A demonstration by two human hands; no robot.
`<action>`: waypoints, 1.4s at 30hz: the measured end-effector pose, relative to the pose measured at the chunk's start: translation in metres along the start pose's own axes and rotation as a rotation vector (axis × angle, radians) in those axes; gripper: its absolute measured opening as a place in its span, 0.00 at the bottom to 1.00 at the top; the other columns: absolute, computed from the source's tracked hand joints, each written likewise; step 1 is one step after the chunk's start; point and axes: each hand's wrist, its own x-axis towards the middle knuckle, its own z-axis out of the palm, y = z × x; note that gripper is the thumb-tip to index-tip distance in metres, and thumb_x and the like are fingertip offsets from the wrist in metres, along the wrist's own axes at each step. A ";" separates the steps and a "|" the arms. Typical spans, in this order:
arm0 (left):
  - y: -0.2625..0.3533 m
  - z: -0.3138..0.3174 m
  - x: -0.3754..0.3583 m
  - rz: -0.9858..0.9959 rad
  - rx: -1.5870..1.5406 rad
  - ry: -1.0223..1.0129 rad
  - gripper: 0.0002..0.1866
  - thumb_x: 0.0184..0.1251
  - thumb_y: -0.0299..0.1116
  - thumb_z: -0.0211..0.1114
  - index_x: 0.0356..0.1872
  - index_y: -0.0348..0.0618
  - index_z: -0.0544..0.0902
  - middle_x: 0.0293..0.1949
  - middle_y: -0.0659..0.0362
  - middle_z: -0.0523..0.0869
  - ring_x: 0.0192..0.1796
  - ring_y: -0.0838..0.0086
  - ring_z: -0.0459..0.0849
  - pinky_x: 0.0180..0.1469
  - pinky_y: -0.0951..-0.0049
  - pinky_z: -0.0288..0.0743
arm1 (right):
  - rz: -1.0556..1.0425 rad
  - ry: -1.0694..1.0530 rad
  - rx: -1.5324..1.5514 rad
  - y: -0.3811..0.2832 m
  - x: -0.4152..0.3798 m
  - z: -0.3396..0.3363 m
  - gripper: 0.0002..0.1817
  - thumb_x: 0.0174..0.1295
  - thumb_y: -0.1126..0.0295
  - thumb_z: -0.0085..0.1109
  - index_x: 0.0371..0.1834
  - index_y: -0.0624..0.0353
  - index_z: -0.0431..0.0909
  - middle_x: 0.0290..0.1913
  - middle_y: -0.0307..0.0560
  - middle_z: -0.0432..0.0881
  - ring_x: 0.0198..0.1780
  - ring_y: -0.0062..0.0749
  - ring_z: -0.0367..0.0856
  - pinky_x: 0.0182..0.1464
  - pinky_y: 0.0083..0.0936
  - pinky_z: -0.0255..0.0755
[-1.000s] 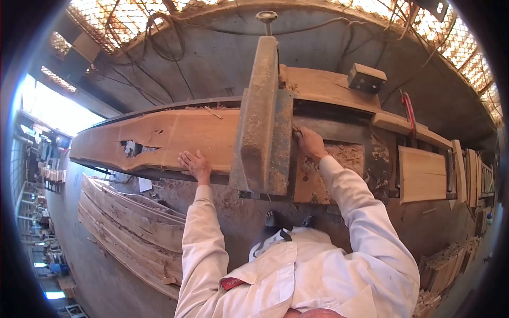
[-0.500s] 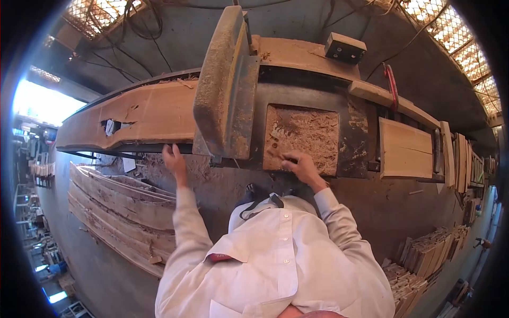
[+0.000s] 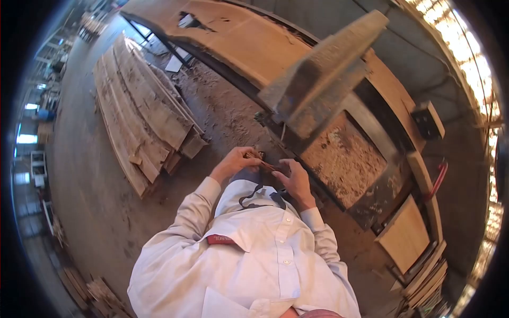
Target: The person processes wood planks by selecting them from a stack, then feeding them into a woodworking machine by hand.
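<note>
In front of my waist, my left hand [image 3: 237, 164] is closed around a thin reddish-brown strip [image 3: 267, 165], which looks like a sliver of wood or bark. The fingers of my right hand [image 3: 297, 184] pinch its other end. Both hands are apart from the machine. Just beyond them stands the sawdust-coated machine guard [image 3: 323, 79], beside a recessed panel [image 3: 344, 159] covered in wood chips. A long wooden slab [image 3: 249, 37] with a ragged hole lies on the machine bed behind the guard.
Stacked rough planks [image 3: 138, 100] lie on the floor at the left. To the right are a small board [image 3: 405, 233], a red clamp-like handle [image 3: 438, 177] and more stacked timber [image 3: 427, 278]. Sawdust litters the floor [image 3: 212, 95] under the bed.
My left hand has left the slab's edge and my right hand the chip-covered panel. They have come together at my waist with the strip. The view has turned left.
</note>
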 end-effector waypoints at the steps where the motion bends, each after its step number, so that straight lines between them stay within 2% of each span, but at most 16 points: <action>1: -0.003 -0.019 -0.003 -0.012 -0.005 0.033 0.09 0.68 0.29 0.72 0.45 0.37 0.86 0.35 0.58 0.90 0.36 0.76 0.89 0.42 0.75 0.84 | 0.006 0.026 0.037 0.003 -0.002 -0.001 0.18 0.61 0.65 0.75 0.49 0.61 0.83 0.47 0.55 0.89 0.46 0.46 0.89 0.51 0.33 0.80; 3: -0.056 -0.086 0.015 0.009 0.082 0.142 0.10 0.67 0.28 0.73 0.43 0.33 0.86 0.34 0.55 0.90 0.33 0.72 0.90 0.36 0.72 0.86 | 0.027 0.086 0.104 0.013 -0.008 -0.008 0.17 0.63 0.65 0.73 0.51 0.61 0.84 0.46 0.54 0.89 0.45 0.44 0.89 0.51 0.32 0.80; 5: -0.088 -0.144 0.023 -0.030 0.260 0.373 0.09 0.64 0.27 0.73 0.41 0.32 0.86 0.33 0.55 0.90 0.31 0.73 0.90 0.33 0.71 0.86 | 0.219 0.135 0.184 0.009 -0.019 -0.024 0.14 0.67 0.67 0.69 0.51 0.62 0.85 0.44 0.51 0.89 0.45 0.36 0.88 0.50 0.29 0.79; 8: -0.123 -0.204 0.033 -0.060 0.301 0.623 0.09 0.62 0.26 0.74 0.39 0.31 0.86 0.30 0.55 0.90 0.29 0.74 0.89 0.31 0.71 0.86 | 0.308 0.360 0.133 0.026 -0.043 -0.041 0.10 0.71 0.70 0.63 0.47 0.65 0.84 0.42 0.48 0.89 0.44 0.28 0.87 0.50 0.26 0.79; 15: -0.153 -0.228 0.056 -0.066 0.065 0.723 0.10 0.61 0.28 0.74 0.40 0.34 0.88 0.28 0.55 0.90 0.28 0.75 0.88 0.32 0.71 0.84 | 0.480 0.682 0.158 0.062 -0.073 -0.058 0.10 0.76 0.69 0.56 0.45 0.65 0.82 0.41 0.43 0.87 0.42 0.26 0.83 0.47 0.24 0.78; 18: -0.176 -0.243 0.060 -0.038 0.297 0.754 0.12 0.60 0.32 0.74 0.40 0.35 0.88 0.30 0.51 0.90 0.28 0.71 0.89 0.33 0.70 0.84 | 0.481 0.698 0.154 0.077 -0.068 -0.049 0.11 0.77 0.68 0.56 0.45 0.66 0.82 0.40 0.43 0.86 0.40 0.25 0.82 0.46 0.25 0.78; 21: -0.185 -0.274 0.052 -0.097 0.295 0.795 0.13 0.59 0.35 0.74 0.40 0.36 0.89 0.31 0.49 0.91 0.29 0.67 0.90 0.36 0.69 0.84 | 0.517 0.629 0.011 0.056 -0.051 -0.035 0.11 0.77 0.67 0.56 0.45 0.66 0.82 0.41 0.43 0.86 0.40 0.25 0.81 0.47 0.25 0.77; 22: -0.229 -0.305 0.063 -0.057 0.219 0.865 0.13 0.58 0.35 0.74 0.41 0.39 0.89 0.31 0.50 0.91 0.30 0.67 0.90 0.35 0.70 0.82 | 0.524 0.614 0.016 0.052 -0.048 -0.031 0.12 0.77 0.66 0.56 0.46 0.65 0.82 0.41 0.43 0.86 0.40 0.26 0.82 0.47 0.25 0.77; 23: -0.217 -0.325 0.054 -0.050 -0.123 0.963 0.10 0.60 0.35 0.73 0.39 0.42 0.90 0.32 0.54 0.91 0.32 0.70 0.88 0.35 0.68 0.81 | 0.534 0.614 0.017 0.051 -0.044 -0.030 0.12 0.77 0.66 0.56 0.46 0.65 0.82 0.41 0.44 0.86 0.41 0.26 0.82 0.47 0.25 0.77; 26: -0.212 -0.423 0.021 0.178 -0.644 1.322 0.18 0.70 0.50 0.72 0.42 0.45 0.85 0.37 0.65 0.84 0.43 0.70 0.84 0.42 0.54 0.81 | 0.547 0.691 0.040 0.036 -0.038 -0.026 0.12 0.76 0.65 0.57 0.46 0.65 0.83 0.42 0.45 0.87 0.42 0.28 0.84 0.47 0.25 0.77; 27: -0.175 -0.430 0.015 -0.015 -0.651 1.423 0.25 0.71 0.52 0.70 0.50 0.39 0.81 0.42 0.61 0.84 0.43 0.67 0.85 0.45 0.45 0.83 | 0.544 0.720 0.048 0.032 -0.038 -0.029 0.12 0.76 0.65 0.58 0.46 0.65 0.83 0.42 0.45 0.87 0.43 0.28 0.85 0.47 0.25 0.77; 29: -0.155 -0.456 0.029 -0.282 -0.537 1.347 0.27 0.72 0.48 0.70 0.58 0.35 0.77 0.47 0.55 0.86 0.42 0.67 0.88 0.51 0.52 0.85 | 0.564 0.750 -0.010 0.041 -0.044 -0.036 0.13 0.75 0.65 0.58 0.46 0.65 0.83 0.42 0.46 0.88 0.44 0.29 0.85 0.48 0.26 0.78; 32: -0.101 -0.424 0.074 0.077 -0.354 0.876 0.25 0.75 0.45 0.67 0.58 0.32 0.77 0.50 0.50 0.86 0.48 0.64 0.89 0.51 0.62 0.86 | 0.566 0.834 -0.120 0.073 -0.061 -0.042 0.13 0.75 0.65 0.59 0.47 0.66 0.83 0.40 0.43 0.87 0.39 0.26 0.84 0.44 0.24 0.77; 35: -0.002 -0.346 0.120 0.207 -0.206 0.658 0.23 0.77 0.41 0.66 0.59 0.30 0.77 0.52 0.48 0.86 0.49 0.62 0.90 0.50 0.70 0.86 | 0.608 0.894 -0.146 0.072 -0.060 -0.050 0.14 0.74 0.63 0.60 0.47 0.65 0.84 0.40 0.46 0.88 0.41 0.29 0.85 0.47 0.27 0.77; 37: 0.044 -0.311 0.152 0.332 -0.223 0.591 0.24 0.77 0.41 0.65 0.60 0.27 0.77 0.52 0.46 0.86 0.48 0.61 0.90 0.51 0.67 0.86 | 0.623 0.913 -0.177 0.076 -0.054 -0.059 0.15 0.73 0.62 0.61 0.47 0.64 0.84 0.41 0.49 0.88 0.43 0.32 0.86 0.49 0.30 0.78; 42: 0.108 -0.276 0.208 0.187 -0.447 0.369 0.32 0.77 0.43 0.64 0.65 0.20 0.69 0.59 0.32 0.80 0.53 0.50 0.88 0.56 0.59 0.86 | 0.665 1.010 -0.222 0.104 -0.059 -0.076 0.15 0.72 0.61 0.62 0.48 0.63 0.85 0.43 0.50 0.89 0.45 0.35 0.86 0.50 0.31 0.78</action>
